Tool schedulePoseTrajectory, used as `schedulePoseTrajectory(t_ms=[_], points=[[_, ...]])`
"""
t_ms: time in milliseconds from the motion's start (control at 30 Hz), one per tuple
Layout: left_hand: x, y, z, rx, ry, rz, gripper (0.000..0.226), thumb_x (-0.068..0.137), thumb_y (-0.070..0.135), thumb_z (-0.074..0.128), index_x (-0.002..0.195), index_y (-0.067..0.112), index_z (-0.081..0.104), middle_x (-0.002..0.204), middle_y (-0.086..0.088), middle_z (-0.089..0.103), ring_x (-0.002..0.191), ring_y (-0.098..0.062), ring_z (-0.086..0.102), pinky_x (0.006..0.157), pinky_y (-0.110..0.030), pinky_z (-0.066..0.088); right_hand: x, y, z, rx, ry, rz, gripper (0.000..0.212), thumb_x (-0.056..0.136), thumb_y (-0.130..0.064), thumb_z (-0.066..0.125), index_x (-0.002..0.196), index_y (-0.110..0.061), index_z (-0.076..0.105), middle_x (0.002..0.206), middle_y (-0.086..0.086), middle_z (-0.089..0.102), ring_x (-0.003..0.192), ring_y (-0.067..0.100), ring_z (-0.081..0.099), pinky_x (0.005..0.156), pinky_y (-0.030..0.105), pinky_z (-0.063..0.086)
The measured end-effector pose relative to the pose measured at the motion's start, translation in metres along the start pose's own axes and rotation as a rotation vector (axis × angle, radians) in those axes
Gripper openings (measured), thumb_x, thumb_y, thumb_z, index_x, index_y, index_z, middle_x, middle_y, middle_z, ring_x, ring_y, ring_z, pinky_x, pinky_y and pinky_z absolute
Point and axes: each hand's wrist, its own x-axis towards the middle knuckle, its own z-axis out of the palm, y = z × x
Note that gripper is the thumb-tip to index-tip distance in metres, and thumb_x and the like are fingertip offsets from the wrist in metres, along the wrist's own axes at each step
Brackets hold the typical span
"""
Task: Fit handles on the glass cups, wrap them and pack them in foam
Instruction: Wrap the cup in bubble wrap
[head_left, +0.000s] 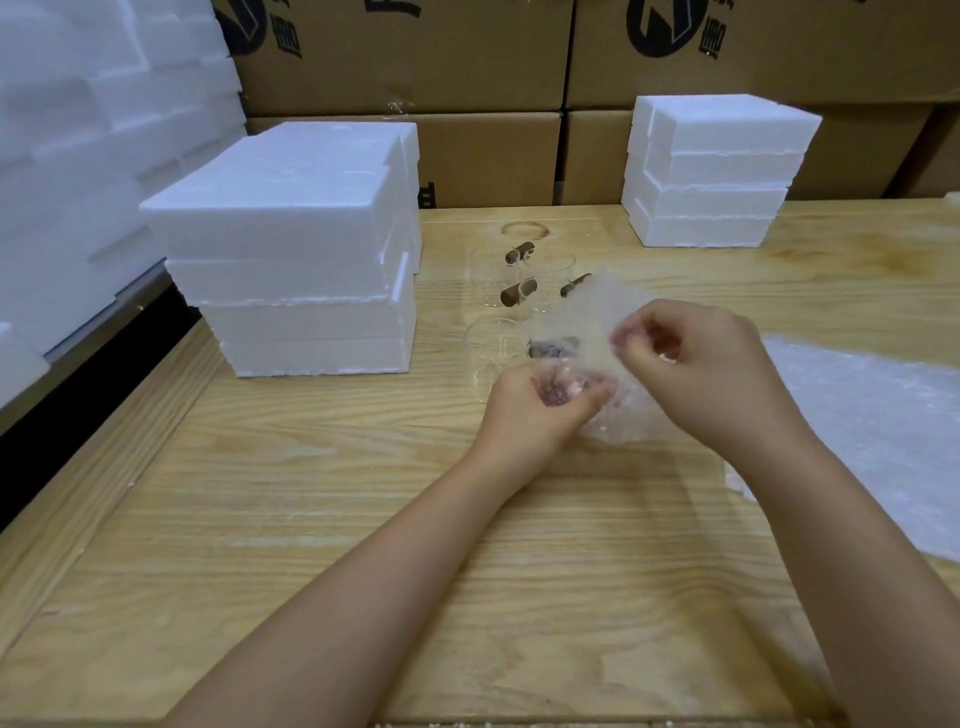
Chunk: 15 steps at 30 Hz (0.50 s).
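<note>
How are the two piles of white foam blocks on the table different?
The left pile of white foam blocks is wider than the right pile of white foam blocks. The left pile sits nearer the person; the right pile stands farther back, by the brown cardboard boxes. Both are white, stacked on the wooden table.

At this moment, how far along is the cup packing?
Done: three brown handles sit on glass cups behind the hands. In hand: the left hand and right hand grip bubble wrap around another cup. Left: the standing cups are bare, and no cup shows in the left foam stack or right foam stack.
</note>
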Motion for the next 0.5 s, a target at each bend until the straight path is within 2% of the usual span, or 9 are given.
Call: schedulePoseTrajectory(t_ms=[67, 100, 167, 200, 267, 300, 367, 433, 500], points=[[0.000, -0.002, 0.000, -0.009, 0.012, -0.048, 0.039, 0.083, -0.001, 0.070, 0.054, 0.013, 0.048, 0.051, 0.008, 0.051, 0.059, -0.012, 0.056, 0.062, -0.025, 0.051, 0.000, -0.001, -0.002, -0.013, 0.118, -0.014, 0.018, 0.089, -0.013, 0.052, 0.084, -0.016, 0.070, 0.079, -0.006, 0.068, 0.076, 0.007, 0.057, 0.067, 0.016, 0.043], [-0.001, 0.000, 0.001, -0.030, 0.012, -0.082, 0.039, 0.083, -0.004, 0.068, 0.054, 0.015, 0.050, 0.054, 0.005, 0.052, 0.064, -0.020, 0.059, 0.066, -0.036, 0.056, 0.000, -0.001, -0.004, -0.042, 0.147, -0.020, 0.019, 0.089, -0.013, 0.051, 0.086, -0.016, 0.070, 0.081, -0.006, 0.068, 0.077, 0.008, 0.057, 0.070, 0.021, 0.045], [-0.004, 0.003, 0.002, -0.045, 0.010, -0.125, 0.027, 0.082, -0.005, 0.068, 0.071, 0.017, 0.056, 0.069, 0.001, 0.064, 0.067, -0.027, 0.062, 0.067, -0.055, 0.058, 0.001, 0.000, -0.006, -0.126, 0.152, -0.029, 0.022, 0.090, -0.014, 0.048, 0.091, -0.015, 0.070, 0.085, -0.008, 0.068, 0.082, 0.013, 0.060, 0.075, 0.033, 0.050], [-0.005, 0.005, 0.002, -0.026, 0.018, -0.122, 0.028, 0.080, -0.002, 0.071, 0.085, 0.020, 0.054, 0.084, -0.003, 0.068, 0.066, -0.026, 0.063, 0.065, -0.056, 0.058, 0.001, 0.001, -0.007, -0.164, 0.132, -0.038, 0.024, 0.090, -0.015, 0.046, 0.091, -0.013, 0.070, 0.086, -0.007, 0.068, 0.085, 0.018, 0.061, 0.078, 0.037, 0.051], [-0.007, 0.006, 0.000, 0.048, 0.062, -0.034, 0.052, 0.076, 0.009, 0.079, 0.105, 0.034, 0.045, 0.108, -0.002, 0.066, 0.068, -0.017, 0.065, 0.069, -0.047, 0.059, 0.000, 0.001, -0.011, -0.215, 0.043, -0.044, 0.031, 0.088, -0.021, 0.040, 0.088, -0.009, 0.068, 0.085, 0.001, 0.070, 0.085, 0.025, 0.061, 0.078, 0.044, 0.052], [-0.007, 0.006, -0.002, 0.092, 0.099, 0.059, 0.062, 0.074, 0.016, 0.081, 0.115, 0.039, 0.040, 0.116, 0.005, 0.062, 0.075, -0.011, 0.066, 0.071, -0.037, 0.059, 0.000, 0.000, -0.012, -0.232, -0.017, -0.042, 0.036, 0.085, -0.026, 0.036, 0.086, -0.009, 0.067, 0.083, 0.004, 0.070, 0.083, 0.027, 0.062, 0.077, 0.046, 0.052], [-0.007, 0.009, -0.003, 0.166, 0.157, 0.251, 0.071, 0.076, 0.025, 0.080, 0.127, 0.043, 0.036, 0.126, 0.019, 0.053, 0.088, 0.000, 0.064, 0.063, -0.017, 0.051, -0.002, -0.004, -0.012, -0.270, -0.123, -0.029, 0.038, 0.081, -0.030, 0.034, 0.082, -0.014, 0.068, 0.081, 0.004, 0.069, 0.077, 0.025, 0.060, 0.072, 0.042, 0.052], [-0.007, 0.007, -0.001, 0.192, 0.182, 0.356, 0.052, 0.082, 0.026, 0.074, 0.122, 0.045, 0.045, 0.120, 0.025, 0.054, 0.080, -0.001, 0.064, 0.054, -0.017, 0.046, -0.003, -0.009, -0.010, -0.277, -0.202, -0.022, 0.031, 0.084, -0.026, 0.036, 0.073, -0.022, 0.065, 0.076, 0.001, 0.067, 0.069, 0.023, 0.057, 0.062, 0.036, 0.049], [-0.006, 0.004, 0.000, 0.177, 0.204, 0.390, 0.023, 0.087, 0.023, 0.066, 0.104, 0.036, 0.059, 0.096, 0.023, 0.063, 0.057, -0.012, 0.060, 0.049, -0.025, 0.047, 0.000, -0.018, -0.009, -0.186, -0.240, 0.010, 0.030, 0.087, -0.014, 0.044, 0.070, -0.024, 0.066, 0.072, 0.000, 0.066, 0.067, 0.023, 0.058, 0.058, 0.034, 0.046]])
